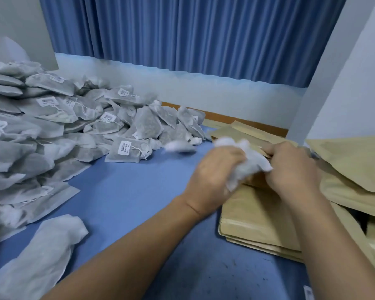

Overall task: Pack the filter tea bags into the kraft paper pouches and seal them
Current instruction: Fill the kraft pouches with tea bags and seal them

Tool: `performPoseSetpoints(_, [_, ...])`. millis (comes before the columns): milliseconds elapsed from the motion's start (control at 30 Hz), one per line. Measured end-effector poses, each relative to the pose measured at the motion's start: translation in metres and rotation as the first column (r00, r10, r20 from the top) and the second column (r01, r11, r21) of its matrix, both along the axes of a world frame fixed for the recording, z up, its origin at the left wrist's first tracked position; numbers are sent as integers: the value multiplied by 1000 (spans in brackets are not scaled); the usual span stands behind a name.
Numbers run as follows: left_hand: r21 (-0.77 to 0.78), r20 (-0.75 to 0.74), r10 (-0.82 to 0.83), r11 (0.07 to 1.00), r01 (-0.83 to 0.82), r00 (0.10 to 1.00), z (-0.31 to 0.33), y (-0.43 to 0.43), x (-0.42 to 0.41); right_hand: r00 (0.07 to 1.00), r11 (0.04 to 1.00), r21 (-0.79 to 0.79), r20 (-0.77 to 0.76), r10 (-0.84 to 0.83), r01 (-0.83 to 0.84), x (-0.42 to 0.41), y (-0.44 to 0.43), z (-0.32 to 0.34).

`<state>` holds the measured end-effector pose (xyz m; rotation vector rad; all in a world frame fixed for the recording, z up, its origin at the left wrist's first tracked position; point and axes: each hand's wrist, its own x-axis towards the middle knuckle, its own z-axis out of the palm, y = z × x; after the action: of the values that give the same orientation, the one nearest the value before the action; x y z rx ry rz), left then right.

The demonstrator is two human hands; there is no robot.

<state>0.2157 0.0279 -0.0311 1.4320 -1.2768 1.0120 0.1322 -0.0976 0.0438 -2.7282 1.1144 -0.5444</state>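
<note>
My left hand [212, 172] grips a crumpled white filter tea bag [247, 164] above a stack of flat kraft paper pouches [256, 221]. My right hand [290, 167] holds the edge of the top kraft pouch, whose mouth is mostly hidden behind both hands, and touches the tea bag. A large heap of grey-white filter tea bags [52, 126] with white labels and strings fills the left side of the blue table [139, 202]. One tea bag [179, 146] appears blurred just left of my hands.
More kraft pouches [355, 169] lie piled at the right, against a grey wall. A loose white filter bag [43, 252] lies at the front left. Blue curtains hang behind the table's back edge.
</note>
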Motion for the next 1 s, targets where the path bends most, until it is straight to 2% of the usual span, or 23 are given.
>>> performPoseSetpoints(67, [164, 157, 124, 975, -150, 980, -4, -6, -11, 1000, 1000, 21, -1, -16, 16, -2, -3, 9])
performPoseSetpoints(133, [305, 182, 266, 900, -312, 947, 3, -12, -12, 1000, 999, 52, -15, -4, 5, -4, -3, 18])
performPoseSetpoints(167, [396, 132, 328, 848, -353, 936, 9, -17, -12, 999, 998, 66, -30, 15, -13, -5, -1, 20])
performPoseSetpoints(233, [610, -55, 426, 731, -307, 903, 17, -32, -8, 998, 996, 77, -41, 52, -48, -4, 1, 21])
performPoseSetpoints(267, [661, -172, 451, 712, -236, 876, 20, -38, -4, 998, 996, 69, -30, 61, -59, -3, 2, 20])
performPoseSetpoints(300, [660, -288, 409, 740, -129, 866, 20, -43, 1, 998, 997, 56, -17, 62, -61, -2, 4, 18])
performPoseSetpoints(367, [607, -407, 244, 792, 61, 880, 16, -41, 6, 999, 998, 42, -12, 49, -49, 0, 5, 14])
performPoseSetpoints(433, [500, -304, 187, 866, -11, 934, 11, -26, 6, 999, 999, 35, -23, 34, -33, 3, 7, 11])
performPoseSetpoints(500, [194, -157, 153, 973, -122, 976, 3, -9, 7, 1000, 1000, 19, -17, 7, -7, 5, 7, 8])
performPoseSetpoints(533, [0, -189, 156, 987, -159, 969, 4, -3, 9, 1000, 1000, 7, -10, -3, 4, 5, 7, 6])
performPoseSetpoints(567, [-153, -296, 152, 967, -204, 943, 7, 2, 14, 1000, 1000, -2, 3, -10, 10, 5, 7, 5])
performPoseSetpoints(600, [-243, -429, 169, 925, -293, 887, 11, 4, 20, 1000, 1000, -10, 24, -15, 15, 5, 8, 3])
performPoseSetpoints(633, [-209, -564, 200, 904, -373, 801, 11, 7, 29, 999, 1000, -21, 46, -16, 17, 5, 9, 1])
performPoseSetpoints(667, [-12, -653, 316, 904, -427, 689, 6, 11, 40, 998, 999, -37, 69, -10, 12, 5, 10, -1])
performPoseSetpoints(700, [280, -654, 502, 856, -435, 566, -3, 16, 49, 996, 998, -56, 86, 1, 3, 6, 12, -2])
performPoseSetpoints(733, [567, -561, 680, 731, -379, 473, -12, 21, 57, 995, 997, -74, 100, 12, -5, 8, 13, -4])
performPoseSetpoints(767, [749, -438, 784, 589, -304, 439, -19, 25, 62, 993, 996, -84, 117, 20, -10, 9, 13, -5])
performPoseSetpoints(800, [809, -367, 814, 518, -277, 450, -25, 28, 65, 991, 996, -87, 135, 22, -11, 9, 13, -6])
performPoseSetpoints(833, [799, -361, 804, 528, -288, 472, -28, 28, 64, 988, 996, -84, 152, 18, -5, 9, 12, -7])
performPoseSetpoints(867, [754, -391, 775, 579, -311, 496, -26, 26, 61, 986, 997, -77, 167, 10, 3, 8, 12, -8])
performPoseSetpoints(900, [660, -475, 713, 677, -327, 516, -24, 25, 57, 984, 997, -74, 179, 2, 11, 7, 11, -8])
performPoseSetpoints(967, [335, -640, 490, 871, -359, 592, -17, 21, 44, 981, 997, -82, 194, 4, 12, 6, 11, -10])
performPoseSetpoints(1000, [125, -643, 355, 923, -365, 679, -10, 20, 35, 980, 996, -84, 200, 10, 7, 6, 11, -11])
